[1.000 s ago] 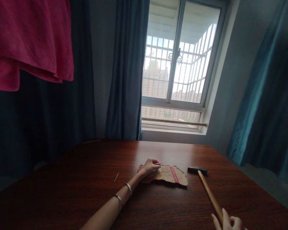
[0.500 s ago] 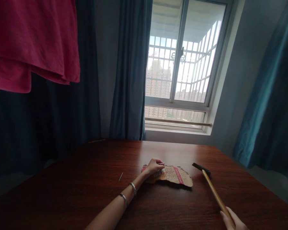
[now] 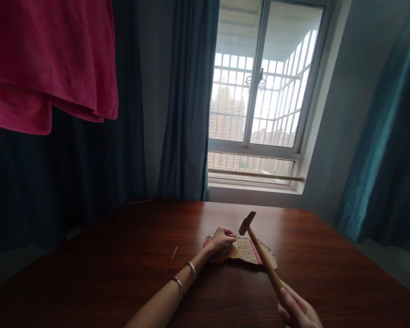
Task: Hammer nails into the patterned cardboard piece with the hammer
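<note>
My left hand rests on the left end of a brown cardboard piece dotted with small holes and crossed by a pink stripe. Its fingers are pinched on a small nail standing on the cardboard. My right hand grips the end of a wooden-handled hammer. The dark hammer head is raised in the air just right of my left fingers. Two bracelets ring my left forearm.
The dark wooden table carries one loose nail left of my arm. A window with blue curtains stands beyond the far edge. A pink cloth hangs at the upper left.
My right hand took hold of the hammer handle, lifted it off the table and swung the head leftward over the cardboard. My left hand kept its pinch.
</note>
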`<state>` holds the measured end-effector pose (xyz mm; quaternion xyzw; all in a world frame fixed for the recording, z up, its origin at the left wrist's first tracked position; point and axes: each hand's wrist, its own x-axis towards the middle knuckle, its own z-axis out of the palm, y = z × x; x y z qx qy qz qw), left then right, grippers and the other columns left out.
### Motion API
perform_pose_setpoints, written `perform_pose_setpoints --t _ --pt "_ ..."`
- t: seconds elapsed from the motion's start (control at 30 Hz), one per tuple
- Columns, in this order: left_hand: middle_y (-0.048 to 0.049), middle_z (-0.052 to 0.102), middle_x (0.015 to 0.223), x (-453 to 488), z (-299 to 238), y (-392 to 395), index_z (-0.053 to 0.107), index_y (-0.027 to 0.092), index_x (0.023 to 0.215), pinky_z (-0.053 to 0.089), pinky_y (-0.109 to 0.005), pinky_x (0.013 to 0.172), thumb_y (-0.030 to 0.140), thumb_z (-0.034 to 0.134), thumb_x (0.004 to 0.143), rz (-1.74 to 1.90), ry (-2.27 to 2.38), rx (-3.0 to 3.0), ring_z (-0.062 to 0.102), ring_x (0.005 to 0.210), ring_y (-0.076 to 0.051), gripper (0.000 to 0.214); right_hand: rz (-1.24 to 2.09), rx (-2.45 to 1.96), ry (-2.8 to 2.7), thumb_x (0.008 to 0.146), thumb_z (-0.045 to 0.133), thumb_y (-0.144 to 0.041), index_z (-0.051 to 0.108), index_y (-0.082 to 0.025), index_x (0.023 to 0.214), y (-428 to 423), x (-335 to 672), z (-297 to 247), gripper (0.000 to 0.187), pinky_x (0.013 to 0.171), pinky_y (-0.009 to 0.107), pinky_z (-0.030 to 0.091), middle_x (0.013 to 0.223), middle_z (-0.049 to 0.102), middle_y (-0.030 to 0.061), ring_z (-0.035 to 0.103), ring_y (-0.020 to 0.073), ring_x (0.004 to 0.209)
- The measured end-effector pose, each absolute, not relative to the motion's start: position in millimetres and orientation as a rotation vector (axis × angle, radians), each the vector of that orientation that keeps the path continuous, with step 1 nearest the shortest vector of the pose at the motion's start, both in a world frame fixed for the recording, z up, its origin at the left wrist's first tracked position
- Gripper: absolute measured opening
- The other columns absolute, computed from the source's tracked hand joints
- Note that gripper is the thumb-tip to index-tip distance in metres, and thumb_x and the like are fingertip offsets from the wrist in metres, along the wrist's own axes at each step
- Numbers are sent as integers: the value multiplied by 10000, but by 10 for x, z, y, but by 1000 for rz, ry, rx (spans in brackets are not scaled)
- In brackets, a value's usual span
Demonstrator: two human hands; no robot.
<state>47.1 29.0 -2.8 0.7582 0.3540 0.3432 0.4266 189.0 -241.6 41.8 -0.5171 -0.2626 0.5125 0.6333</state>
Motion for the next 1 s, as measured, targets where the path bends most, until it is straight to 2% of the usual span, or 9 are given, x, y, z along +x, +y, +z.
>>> perform_pose_setpoints --t 0.27,0.43,0.67,0.8,0.87,1.0 --pt "-55 672 714 464 23 256 706 82 774 387 -214 583 302 623 614 872 897 1908 580 675 -159 284 1020 -1330 -601 453 724 -616 625 -148 1080 -2351 1681 485 788 371 147 240 475 400 -59 380 56 415" --pt "-46 668 698 463 11 263 705 88 764 379 -210 572 317 631 608 876 884 1905 571 660 -150 286 930 -1290 -712 514 689 -620 615 -110 1114 -2325 1629 543 791 387 181 224 461 358 -64 315 52 401" --pt "-36 654 654 490 -11 277 704 83 737 350 -201 529 306 618 608 871 931 1900 549 605 -135 272 885 -1327 -795 517 628 -690 537 -33 1186 -2281 1640 268 942 394 208 111 405 305 -81 194 45 382" --pt "-37 657 663 492 -16 285 703 86 730 353 -198 533 302 624 602 883 927 1902 554 613 -135 264 871 -1345 -773 507 614 -715 476 5 1234 -2285 1648 203 1033 407 210 119 393 263 -100 182 42 372" --pt "-42 665 686 486 -22 292 705 87 740 366 -201 550 302 633 595 884 918 1899 562 630 -140 270 867 -1328 -730 495 626 -712 464 -9 1251 -2299 1638 252 1045 400 201 155 406 272 -98 217 47 373" --pt "-51 671 712 475 -22 290 706 85 762 381 -206 567 315 645 590 878 898 1886 571 650 -147 294 907 -1321 -638 480 665 -680 496 -111 1250 -2329 1617 399 971 386 166 213 461 313 -85 298 48 391"
